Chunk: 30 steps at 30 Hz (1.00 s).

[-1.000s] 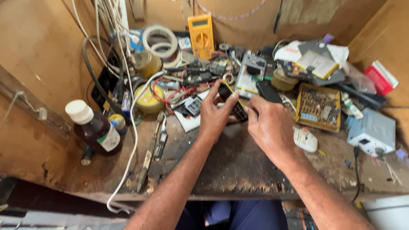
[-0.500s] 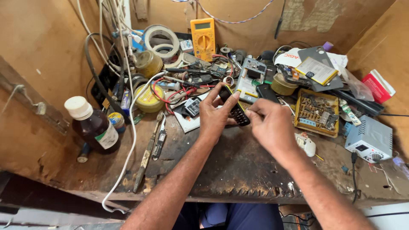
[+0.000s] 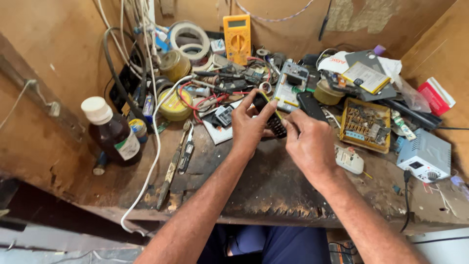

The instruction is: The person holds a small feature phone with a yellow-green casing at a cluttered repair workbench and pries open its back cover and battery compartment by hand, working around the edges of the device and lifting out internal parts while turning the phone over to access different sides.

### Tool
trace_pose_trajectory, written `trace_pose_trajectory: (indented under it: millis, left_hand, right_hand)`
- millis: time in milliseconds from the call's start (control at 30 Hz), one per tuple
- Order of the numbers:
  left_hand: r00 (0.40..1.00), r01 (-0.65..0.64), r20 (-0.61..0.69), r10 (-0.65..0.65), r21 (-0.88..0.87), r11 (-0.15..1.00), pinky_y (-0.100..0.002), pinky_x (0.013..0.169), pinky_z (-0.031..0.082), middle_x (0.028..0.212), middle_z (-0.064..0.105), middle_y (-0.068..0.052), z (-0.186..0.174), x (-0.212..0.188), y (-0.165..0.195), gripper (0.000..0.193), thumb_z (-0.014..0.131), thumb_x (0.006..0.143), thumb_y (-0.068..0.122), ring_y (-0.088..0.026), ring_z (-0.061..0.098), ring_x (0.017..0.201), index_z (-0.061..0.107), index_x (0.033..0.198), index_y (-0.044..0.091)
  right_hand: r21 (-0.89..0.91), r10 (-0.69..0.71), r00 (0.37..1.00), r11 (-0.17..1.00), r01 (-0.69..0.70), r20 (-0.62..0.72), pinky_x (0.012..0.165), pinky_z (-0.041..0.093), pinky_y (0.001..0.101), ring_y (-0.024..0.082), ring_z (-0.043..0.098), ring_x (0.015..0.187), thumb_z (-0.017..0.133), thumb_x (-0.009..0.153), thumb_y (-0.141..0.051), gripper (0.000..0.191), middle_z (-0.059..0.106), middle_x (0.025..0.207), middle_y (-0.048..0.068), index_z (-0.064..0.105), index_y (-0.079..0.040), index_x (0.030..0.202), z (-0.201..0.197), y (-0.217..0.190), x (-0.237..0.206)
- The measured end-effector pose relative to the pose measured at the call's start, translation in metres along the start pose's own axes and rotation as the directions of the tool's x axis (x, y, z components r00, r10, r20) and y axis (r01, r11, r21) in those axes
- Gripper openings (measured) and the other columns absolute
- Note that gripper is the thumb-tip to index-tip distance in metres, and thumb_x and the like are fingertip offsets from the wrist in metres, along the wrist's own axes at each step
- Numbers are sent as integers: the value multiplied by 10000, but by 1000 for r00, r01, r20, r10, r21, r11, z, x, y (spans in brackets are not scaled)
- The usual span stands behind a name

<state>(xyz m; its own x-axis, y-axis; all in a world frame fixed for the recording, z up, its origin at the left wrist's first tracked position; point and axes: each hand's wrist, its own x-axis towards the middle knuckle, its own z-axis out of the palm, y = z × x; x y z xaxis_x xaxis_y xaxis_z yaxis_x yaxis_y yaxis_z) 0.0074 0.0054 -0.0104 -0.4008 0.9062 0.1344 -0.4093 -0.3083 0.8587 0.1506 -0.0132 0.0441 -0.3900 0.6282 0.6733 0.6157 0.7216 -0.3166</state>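
Worn wooden surface [image 3: 273, 190] is crowded with tools and wires. At its centre, both hands close on a small black keypad phone [image 3: 271, 117]: left hand [image 3: 249, 128] wraps it, right hand [image 3: 309, 146] pinches its lower end. A brown bottle [image 3: 113, 132] stands at 9 o'clock, a yellow multimeter [image 3: 237, 38] at 12 o'clock.

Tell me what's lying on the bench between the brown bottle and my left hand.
Head view: a white cable, then metal tweezers and small snips lie between the brown bottle and left hand.

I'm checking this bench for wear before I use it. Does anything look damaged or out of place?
Yes. The wooden bench's front edge is charred black and chipped below the hands. Both the left hand and right hand hold a small black keypad phone above it. A white cable trails over the edge.
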Motion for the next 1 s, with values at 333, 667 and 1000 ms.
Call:
trace_pose_trajectory:
  millis: [333, 667, 1000]
  left_hand:
    - [996, 8, 86, -3, -60, 998, -298, 501, 628, 895, 693, -61, -4, -2, 4, 511, 781, 890, 183, -99, 689, 663, 623, 1370, 109]
    - [996, 37, 88, -35, -24, 999, -293, 475, 608, 866, 692, -49, -4, 0, 3, 583, 786, 874, 218, -105, 676, 616, 601, 1420, 132]
    - [998, -18, 65, 21, -38, 999, -280, 462, 601, 838, 683, -34, -2, -1, 2, 530, 782, 885, 217, -80, 669, 626, 627, 1379, 105]
  right_hand:
    - [374, 450, 798, 714, -591, 401, 372, 328, 273, 74, 482, 419, 730, 922, -85, 147, 674, 612, 71, 692, 15, 822, -1, 25, 19]
    - [442, 408, 728, 597, -669, 551, 348, 305, 227, 51, 473, 411, 732, 913, -75, 148, 672, 627, 66, 681, 21, 812, -7, 36, 25]
    - [194, 225, 955, 945, -263, 195, 532, 515, 293, 98, 696, 609, 761, 860, -79, 86, 761, 709, 76, 729, -1, 845, -2, 18, 20]
